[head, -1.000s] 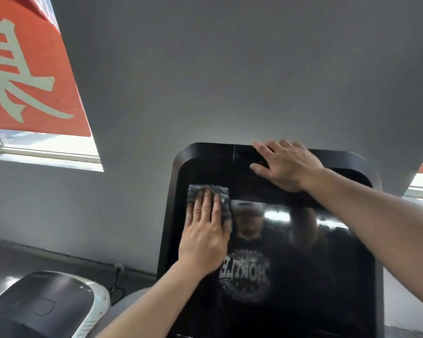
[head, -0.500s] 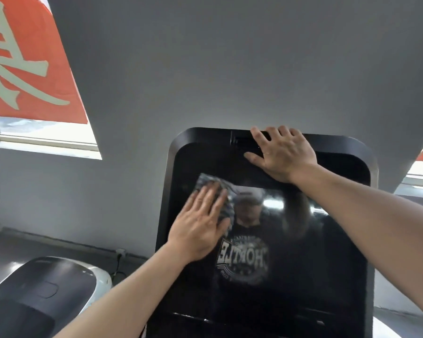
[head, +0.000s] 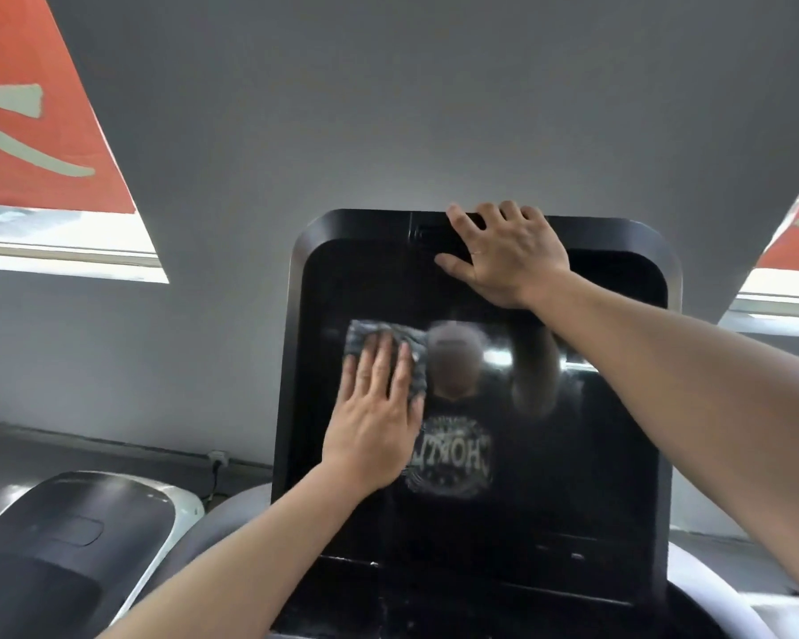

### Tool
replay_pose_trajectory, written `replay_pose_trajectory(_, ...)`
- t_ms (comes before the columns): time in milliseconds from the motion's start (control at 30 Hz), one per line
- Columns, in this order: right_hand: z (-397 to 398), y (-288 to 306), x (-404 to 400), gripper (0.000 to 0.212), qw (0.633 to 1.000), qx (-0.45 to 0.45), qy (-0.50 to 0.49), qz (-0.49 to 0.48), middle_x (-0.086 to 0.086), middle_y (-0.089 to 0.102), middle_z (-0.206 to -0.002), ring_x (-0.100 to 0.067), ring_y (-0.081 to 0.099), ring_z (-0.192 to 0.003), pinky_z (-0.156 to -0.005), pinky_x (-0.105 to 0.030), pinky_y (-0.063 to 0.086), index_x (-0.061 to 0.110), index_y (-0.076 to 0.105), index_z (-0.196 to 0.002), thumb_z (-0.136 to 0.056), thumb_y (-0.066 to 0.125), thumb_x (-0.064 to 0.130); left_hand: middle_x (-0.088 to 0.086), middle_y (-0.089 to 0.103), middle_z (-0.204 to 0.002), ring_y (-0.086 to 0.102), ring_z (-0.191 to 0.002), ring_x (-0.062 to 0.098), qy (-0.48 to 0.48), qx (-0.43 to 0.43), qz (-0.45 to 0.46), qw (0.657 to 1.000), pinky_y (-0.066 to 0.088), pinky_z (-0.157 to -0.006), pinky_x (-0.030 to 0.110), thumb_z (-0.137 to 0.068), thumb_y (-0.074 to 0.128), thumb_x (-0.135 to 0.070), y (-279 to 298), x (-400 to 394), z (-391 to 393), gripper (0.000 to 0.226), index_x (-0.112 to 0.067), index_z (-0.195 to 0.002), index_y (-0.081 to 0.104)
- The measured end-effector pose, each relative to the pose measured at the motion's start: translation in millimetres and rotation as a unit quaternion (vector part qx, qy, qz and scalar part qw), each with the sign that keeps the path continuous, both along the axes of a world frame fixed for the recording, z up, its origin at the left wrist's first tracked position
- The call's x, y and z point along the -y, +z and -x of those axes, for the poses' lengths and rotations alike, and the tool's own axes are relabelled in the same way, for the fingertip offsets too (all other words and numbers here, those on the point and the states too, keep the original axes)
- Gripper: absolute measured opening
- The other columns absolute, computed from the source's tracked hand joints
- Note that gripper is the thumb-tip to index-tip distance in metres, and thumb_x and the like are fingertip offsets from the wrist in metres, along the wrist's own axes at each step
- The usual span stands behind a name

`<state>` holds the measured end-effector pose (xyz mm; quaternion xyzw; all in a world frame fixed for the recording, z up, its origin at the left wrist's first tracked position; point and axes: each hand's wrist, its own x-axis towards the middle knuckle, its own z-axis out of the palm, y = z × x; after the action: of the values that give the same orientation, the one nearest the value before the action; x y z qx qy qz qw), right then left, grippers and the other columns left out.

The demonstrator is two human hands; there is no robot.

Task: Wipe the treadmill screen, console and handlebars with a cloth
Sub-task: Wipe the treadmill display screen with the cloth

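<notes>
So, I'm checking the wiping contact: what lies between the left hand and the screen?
A grey cloth, pressed flat against the screen under the straight fingers of the left hand, as the head view shows.

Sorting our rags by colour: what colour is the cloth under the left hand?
Grey, with darker mottled streaks; the cloth shows in the head view.
</notes>
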<state>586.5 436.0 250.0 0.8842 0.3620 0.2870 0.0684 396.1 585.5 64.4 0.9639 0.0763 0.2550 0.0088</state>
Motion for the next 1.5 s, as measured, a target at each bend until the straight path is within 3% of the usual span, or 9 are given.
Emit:
replay_pose_trajectory(100, 1.1, 0.1, -0.8, 0.079, 1.0, 0.0, 0.003, -0.003, -0.014, 0.054, -0.143, -0.04, 0.053, -0.127, -0.104, -0.054, 0.044, 0.029, 0.023, -0.156, -0.097, 0.015, 0.081, 0.011, 0.004, -0.175, -0.004, -0.162, 0.024, -0.049, -0.026, -0.049, 0.997, 0.014, -0.13, 0.051, -0.109, 0.027, -0.056, -1.2, -18.7, 12.6, 0.073, -0.015, -0.168, 0.011)
replay_pose_trajectory(233, 1.1, -0.7, -0.2, 0.078, 1.0, 0.001, 0.002, -0.002, -0.014, 0.055, -0.143, -0.04, 0.053, -0.127, -0.104, -0.054, 0.043, 0.029, 0.024, -0.156, -0.098, 0.017, 0.08, 0.01, 0.002, -0.175, -0.011, -0.161, 0.022, 0.062, 0.027, 0.095, 0.993, 0.001, -0.132, 0.047, -0.11, 0.025, -0.052, 20.1, -16.7, -7.3, 0.07, -0.016, -0.168, 0.01)
replay_pose_trajectory(433, 6.9, -13.0, -3.0, 0.074, 0.999, 0.025, -0.009, -0.026, -0.016, 0.05, -0.146, -0.039, 0.049, -0.131, -0.11, -0.055, 0.038, 0.021, 0.027, -0.157, -0.103, 0.018, 0.071, 0.014, 0.005, -0.175, -0.004, -0.162, 0.027, -0.062, -0.012, -0.075, 0.995, 0.017, -0.129, 0.054, -0.11, 0.034, -0.044, -10.8, -17.2, 14.3, 0.069, -0.013, -0.167, 0.014)
replay_pose_trajectory(600, 10.5, -27.7, -5.7, 0.069, 0.997, 0.035, -0.016, -0.061, -0.017, 0.043, -0.152, -0.038, 0.04, -0.139, -0.119, -0.056, 0.028, 0.015, 0.029, -0.157, -0.106, 0.025, 0.061, 0.011, -0.004, -0.174, -0.015, -0.161, 0.025, 0.048, 0.017, 0.05, 0.997, 0.001, -0.132, 0.048, -0.111, 0.028, -0.044, 1.0, -15.5, 3.7, 0.067, -0.014, -0.168, 0.007)
replay_pose_trajectory(767, 10.3, -26.5, -6.1, 0.07, 0.998, 0.027, -0.016, -0.058, -0.015, 0.041, -0.154, -0.038, 0.037, -0.142, -0.12, -0.057, 0.026, 0.017, 0.027, -0.158, -0.105, 0.023, 0.063, 0.015, 0.004, -0.174, 0.0, -0.162, 0.028, -0.058, -0.027, -0.093, 0.994, 0.02, -0.128, 0.055, -0.109, 0.031, -0.053, -16.8, -28.5, 23.2, 0.072, -0.013, -0.167, 0.015)
replay_pose_trajectory(933, 10.1, -27.9, -5.6, 0.07, 0.998, 0.029, -0.02, -0.057, -0.015, 0.04, -0.155, -0.038, 0.037, -0.142, -0.12, -0.057, 0.026, 0.017, 0.026, -0.158, -0.105, 0.022, 0.063, 0.009, -0.009, -0.173, -0.016, -0.16, 0.025, 0.063, 0.009, 0.052, 0.997, -0.001, -0.131, 0.048, -0.108, 0.019, -0.059, -0.2, -18.8, 10.7, 0.074, -0.018, -0.168, 0.004)
replay_pose_trajectory(1100, 9.7, -26.8, -6.3, 0.07, 0.998, 0.03, -0.016, -0.06, -0.016, 0.041, -0.154, -0.039, 0.037, -0.142, -0.119, -0.057, 0.027, 0.017, 0.026, -0.158, -0.105, 0.024, 0.063, 0.014, 0.004, -0.175, -0.004, -0.162, 0.027, -0.05, -0.021, -0.095, 0.994, 0.018, -0.129, 0.053, -0.111, 0.029, -0.044, -16.0, -41.6, 30.2, 0.064, -0.018, -0.168, 0.015)
replay_pose_trajectory(1267, 10.2, -28.1, -5.7, 0.07, 0.997, 0.03, -0.018, -0.062, -0.015, 0.041, -0.153, -0.039, 0.037, -0.141, -0.119, -0.058, 0.027, 0.017, 0.026, -0.158, -0.105, 0.024, 0.063, 0.012, -0.005, -0.173, -0.02, -0.16, 0.023, 0.039, 0.017, 0.019, 0.999, 0.003, -0.131, 0.049, -0.11, 0.03, -0.043, -12.3, -28.1, 18.2, 0.068, -0.017, -0.168, 0.006)
replay_pose_trajectory(1500, 12.0, -27.6, -6.9, 0.07, 0.997, 0.029, -0.019, -0.063, -0.015, 0.041, -0.153, -0.039, 0.038, -0.141, -0.118, -0.058, 0.028, 0.018, 0.027, -0.157, -0.105, 0.026, 0.063, 0.011, 0.012, -0.174, 0.006, -0.162, 0.028, -0.012, 0.019, -0.015, 1.0, 0.015, -0.131, 0.05, -0.111, 0.022, -0.052, 3.4, -52.7, 22.2, 0.063, -0.024, -0.167, 0.018)
